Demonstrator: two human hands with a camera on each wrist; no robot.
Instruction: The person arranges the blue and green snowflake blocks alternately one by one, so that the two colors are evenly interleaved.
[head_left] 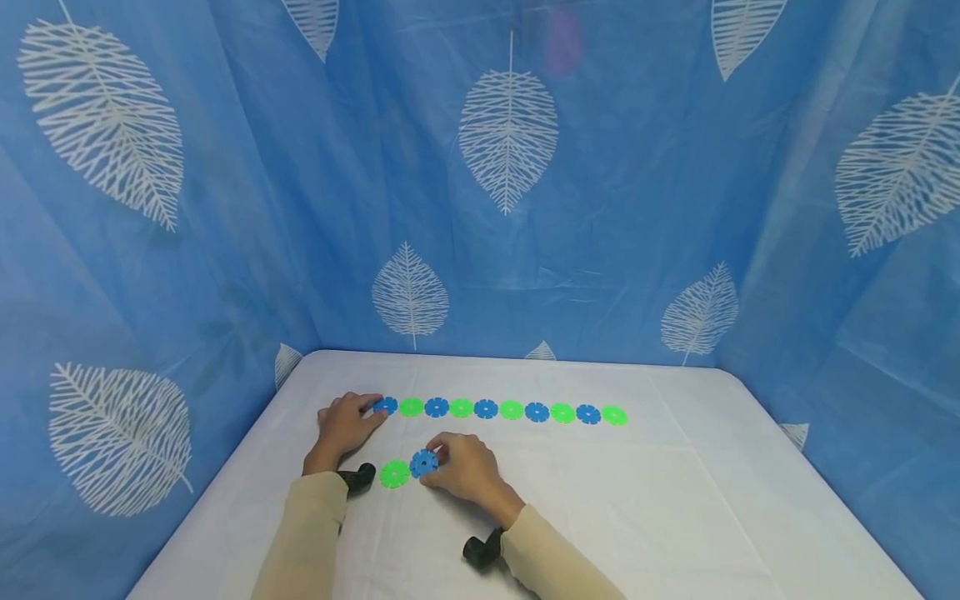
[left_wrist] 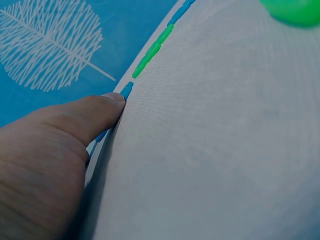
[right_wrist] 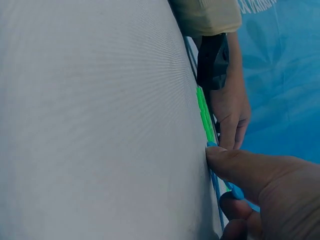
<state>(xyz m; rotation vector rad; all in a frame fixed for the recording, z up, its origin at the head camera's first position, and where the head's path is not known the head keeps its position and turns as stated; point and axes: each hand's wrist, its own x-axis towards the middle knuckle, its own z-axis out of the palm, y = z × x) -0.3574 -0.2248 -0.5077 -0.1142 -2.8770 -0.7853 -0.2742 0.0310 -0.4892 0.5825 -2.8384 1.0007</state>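
A row of notched plastic discs, blue and green by turns, runs across the table. At its left end, my left hand holds a blue disc between thumb and forefinger. The left wrist view shows the thumb against that disc's edge, low on the cloth. Nearer to me, my right hand pinches another blue disc from its right side. Close on that disc's left lies a flat green disc. In the right wrist view the thumb presses at the blue edge; the other fingers are partly hidden.
Along the row, a green disc follows the left-end blue one, and a green disc ends it at the right. White cloth covers the table. Blue leaf-print curtains stand behind and at both sides.
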